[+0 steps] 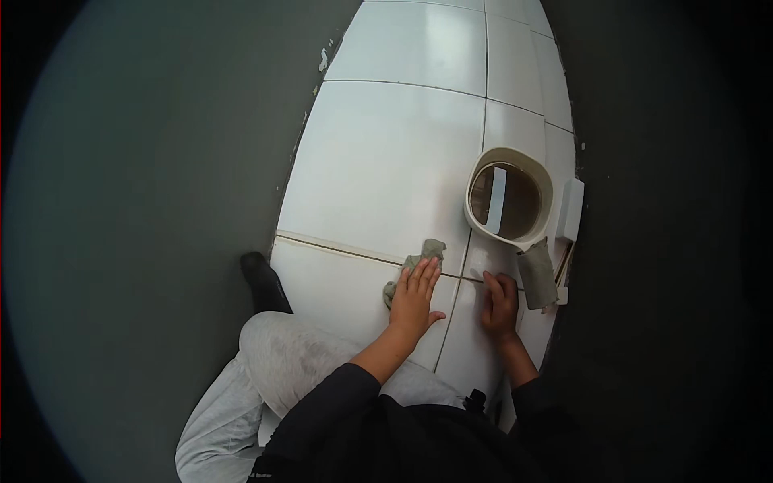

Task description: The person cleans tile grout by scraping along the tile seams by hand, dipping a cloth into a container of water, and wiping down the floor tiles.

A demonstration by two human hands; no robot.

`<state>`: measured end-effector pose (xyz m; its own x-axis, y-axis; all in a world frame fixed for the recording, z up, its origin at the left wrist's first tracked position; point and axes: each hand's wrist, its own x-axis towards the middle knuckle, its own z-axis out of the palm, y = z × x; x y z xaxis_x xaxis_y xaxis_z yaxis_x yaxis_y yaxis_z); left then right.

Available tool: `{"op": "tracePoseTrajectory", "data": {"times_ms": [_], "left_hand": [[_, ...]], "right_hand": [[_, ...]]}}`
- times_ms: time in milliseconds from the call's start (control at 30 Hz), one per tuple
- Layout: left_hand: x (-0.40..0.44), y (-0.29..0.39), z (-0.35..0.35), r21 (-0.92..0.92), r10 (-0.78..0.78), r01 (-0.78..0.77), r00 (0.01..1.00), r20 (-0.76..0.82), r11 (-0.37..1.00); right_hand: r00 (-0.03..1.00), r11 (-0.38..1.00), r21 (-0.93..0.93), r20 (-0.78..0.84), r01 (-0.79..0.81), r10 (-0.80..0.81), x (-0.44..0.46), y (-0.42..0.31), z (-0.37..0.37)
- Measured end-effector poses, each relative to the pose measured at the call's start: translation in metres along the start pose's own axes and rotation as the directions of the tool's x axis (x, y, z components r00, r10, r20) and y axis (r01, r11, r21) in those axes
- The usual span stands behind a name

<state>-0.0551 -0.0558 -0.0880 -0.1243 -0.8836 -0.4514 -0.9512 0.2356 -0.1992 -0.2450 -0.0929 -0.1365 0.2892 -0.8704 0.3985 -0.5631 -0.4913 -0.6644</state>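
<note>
The cloth [434,249], grey-green and crumpled, lies on the white tiles [378,161], between their left and right edges and toward the end nearest the person. It is under the fingers of the left hand [414,304]; one part shows beyond the fingertips and another bunches out beside the hand, on the side toward the left edge. The cloth crosses a joint between tiles.

The left hand is flat, palm down, its fingers extended and its thumb held out toward the right hand [501,304]. The right hand is apart from the cloth, nearer the right edge, with its fingers curled; whether it holds anything I cannot tell.

Beyond the right hand, toward the right edge, stands the bucket [470,224], pale and upright, with brownish liquid inside and a bright band on the liquid. A grey flap [539,278] extends from its near rim toward the person, close to the right hand. Just beside the bucket, at the right edge, is a white block [572,209].

Off the left edge, near the person's light grey trousers [278,354], is a foot [264,282] in black. Dark sleeves [338,396] cover the forearms in part.
</note>
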Motion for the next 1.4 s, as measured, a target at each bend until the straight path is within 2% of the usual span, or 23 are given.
{"op": "tracePoseTrajectory", "data": {"times_ms": [100,300,833,1100,1333,1400], "left_hand": [[-0.003,-0.004,0.002,0.061,-0.069,0.066,0.997,0.042,0.996],[-0.009,-0.021,0.008,0.057,-0.11,0.108,0.993,0.031,0.992],[-0.01,-0.059,0.027,0.041,-0.256,0.252,0.958,0.132,0.967],[-0.003,-0.077,0.031,-0.003,-0.442,0.46,0.854,0.275,0.888],[0.003,-0.099,0.026,-0.002,-0.513,0.555,0.771,0.377,0.832],[0.002,-0.115,0.026,-0.063,-0.504,0.581,0.751,0.427,0.812]], "right_hand": [[0.999,0.997,0.055,-0.006,0.049,-0.048,0.008,-0.015,0.011],[0.996,0.98,0.181,-0.04,0.082,-0.076,0.048,-0.031,0.058],[0.998,0.997,0.052,-0.001,0.057,-0.057,0.05,-0.024,0.069],[0.996,0.997,0.055,0.07,0.049,-0.053,0.053,-0.032,0.067],[0.995,0.998,0.055,0.096,0.018,-0.024,0.052,-0.033,0.068],[0.994,0.998,0.055,0.104,0.018,-0.023,0.053,-0.035,0.067]]}}
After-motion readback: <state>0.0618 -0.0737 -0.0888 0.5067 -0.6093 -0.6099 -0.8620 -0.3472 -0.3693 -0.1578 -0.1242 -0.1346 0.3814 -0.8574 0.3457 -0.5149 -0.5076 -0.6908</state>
